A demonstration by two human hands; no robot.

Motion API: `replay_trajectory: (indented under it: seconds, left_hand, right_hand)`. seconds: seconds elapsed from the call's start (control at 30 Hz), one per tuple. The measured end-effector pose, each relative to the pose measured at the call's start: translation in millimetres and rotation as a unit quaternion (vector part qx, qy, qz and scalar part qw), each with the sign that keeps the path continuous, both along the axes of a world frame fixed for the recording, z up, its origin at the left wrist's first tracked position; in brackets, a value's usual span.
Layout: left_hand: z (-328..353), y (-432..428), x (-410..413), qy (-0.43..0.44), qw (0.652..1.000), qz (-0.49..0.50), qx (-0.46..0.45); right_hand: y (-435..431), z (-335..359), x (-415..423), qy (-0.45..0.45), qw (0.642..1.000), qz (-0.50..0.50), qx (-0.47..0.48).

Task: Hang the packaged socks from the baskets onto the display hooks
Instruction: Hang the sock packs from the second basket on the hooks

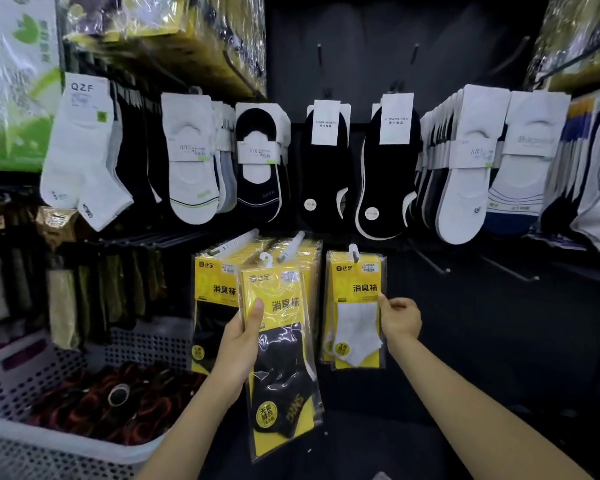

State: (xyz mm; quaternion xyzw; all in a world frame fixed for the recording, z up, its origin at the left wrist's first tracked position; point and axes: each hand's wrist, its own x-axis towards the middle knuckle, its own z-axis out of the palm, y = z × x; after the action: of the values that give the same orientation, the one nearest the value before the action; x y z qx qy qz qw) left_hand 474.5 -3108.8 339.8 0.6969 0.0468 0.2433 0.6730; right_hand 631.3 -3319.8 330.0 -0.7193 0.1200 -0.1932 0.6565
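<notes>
My left hand [243,337] has a closed grip on a yellow pack of black socks [279,351], thumb on the front, and I hold it just in front of the full row of yellow packs [215,289] that already hang on the lower hooks. Its white hanger [267,259] is near the white hook tip [293,247] but, as far as I can judge, not yet on it. My right hand [399,320] pinches the right edge of the pack of white socks [357,310], which hangs on the hook just to the right of this row. So several packs are done; to the right of the white-sock pack two bare hooks [433,263] stand free. The basket [66,441], left of and below the yellow row, holds dark rolled goods; I cannot tell how many packs are left. The yellow packs read 消臭袜 and 达足; a white sock [84,150] higher up on the left reads QZF.
</notes>
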Motion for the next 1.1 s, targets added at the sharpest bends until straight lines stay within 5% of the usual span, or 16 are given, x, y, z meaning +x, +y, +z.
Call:
replay_trajectory:
  seconds: [0.1,0.37,0.77,1.1]
  left_hand:
    - [-3,-4,1,-0.002,1.000,-0.011,-0.006]
    - [-3,-44,-4,-0.004,0.999,-0.042,0.008]
    - [0,-62,-8,-0.004,0.998,-0.056,-0.024]
    - [-1,-17,0,0.014,1.000,0.022,-0.016]
  right_hand:
    - [-3,-7,-17,-0.017,0.999,0.029,0.016]
    - [12,11,-101,-0.092,0.950,0.299,0.027]
    - [-6,6,-122,-0.054,0.943,0.300,0.137]
    - [-25,30,-90,-0.080,0.969,0.201,0.122]
